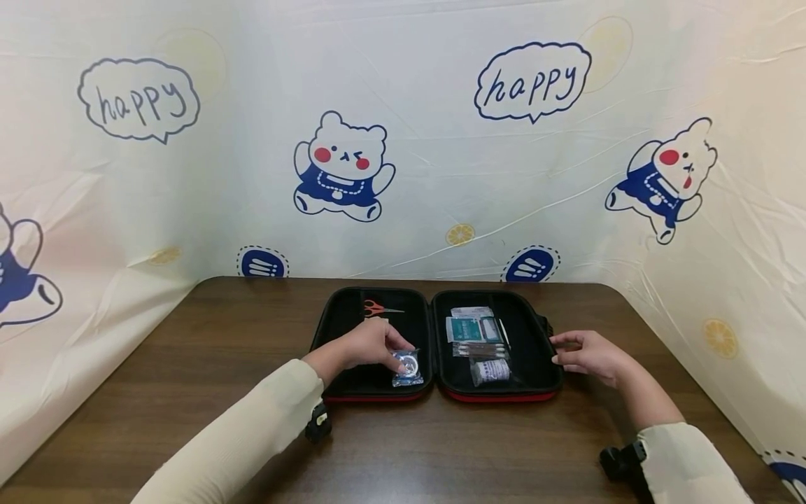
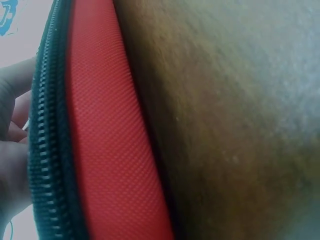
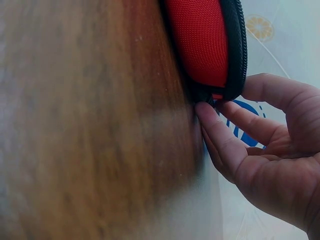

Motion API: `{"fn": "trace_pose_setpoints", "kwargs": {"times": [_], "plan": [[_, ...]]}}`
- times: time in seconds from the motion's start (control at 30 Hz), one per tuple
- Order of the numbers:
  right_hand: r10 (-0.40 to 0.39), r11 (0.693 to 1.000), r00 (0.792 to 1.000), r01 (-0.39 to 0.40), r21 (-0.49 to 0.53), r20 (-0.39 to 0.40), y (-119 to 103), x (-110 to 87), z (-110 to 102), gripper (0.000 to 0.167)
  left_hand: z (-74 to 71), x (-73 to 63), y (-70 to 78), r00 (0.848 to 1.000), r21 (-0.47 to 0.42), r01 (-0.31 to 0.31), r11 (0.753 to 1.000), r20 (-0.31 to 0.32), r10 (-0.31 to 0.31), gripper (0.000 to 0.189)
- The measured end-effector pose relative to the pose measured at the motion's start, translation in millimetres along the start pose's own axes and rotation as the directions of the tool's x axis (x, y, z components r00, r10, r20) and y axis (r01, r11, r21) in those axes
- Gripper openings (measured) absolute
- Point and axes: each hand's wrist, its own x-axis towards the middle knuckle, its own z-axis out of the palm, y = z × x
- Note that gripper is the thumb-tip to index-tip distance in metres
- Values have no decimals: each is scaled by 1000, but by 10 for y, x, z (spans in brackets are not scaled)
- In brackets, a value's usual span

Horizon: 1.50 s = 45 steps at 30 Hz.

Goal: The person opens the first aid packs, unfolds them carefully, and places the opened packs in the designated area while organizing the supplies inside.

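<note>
An unfolded zip case (image 1: 340, 378), black inside and red outside, lies on the table. Over its left half, my left hand (image 1: 371, 345) pinches a small clear packet (image 1: 408, 369) with a round white roll inside, low by the hinge. In the left wrist view, the case's red side (image 2: 112, 125) and zipper hide most of that hand. My right hand (image 1: 588, 357) grips the case's right edge. The right wrist view shows its thumb on the zipper rim (image 3: 240, 50) and fingertips (image 3: 206, 111) under the corner.
Orange-handled scissors (image 1: 374, 308) lie at the top of the left half. The right half holds a teal packet (image 1: 471, 329), thin packaged sticks (image 1: 480, 350), a wrapped white roll (image 1: 491, 371) and a slim tool (image 1: 504, 334). A printed cloth (image 1: 428, 175) hangs behind the table (image 1: 252, 329).
</note>
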Motion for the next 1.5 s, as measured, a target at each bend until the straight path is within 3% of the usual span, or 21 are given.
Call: {"fn": "trace_pose_setpoints", "kwargs": {"times": [0.17, 0.57, 1.13, 1.37, 1.5], "plan": [[7, 1000, 1000, -7, -4, -2, 3, -6, -1, 54, 9, -30, -6, 1000, -42, -2, 999, -9, 1, 26], [6, 1000, 1000, -6, 0, -4, 30, -7, 3, 54, -9, -168, -14, 990, -139, 9, 990, -141, -29, 28], [-3, 1000, 1000, 3, -8, -4, 35, 5, 11, 54, -74, -417, -94, 947, -180, 50, 982, -304, -104, 30], [-2, 1000, 1000, 2, -6, -4, 21, 0, -1, 54, -136, -527, -122, 932, -160, 46, 986, -348, -100, 33], [-1, 1000, 1000, 1, -6, -5, 14, -4, -5, 54, -176, -600, -158, 919, -191, 64, 980, -370, -132, 34]]}}
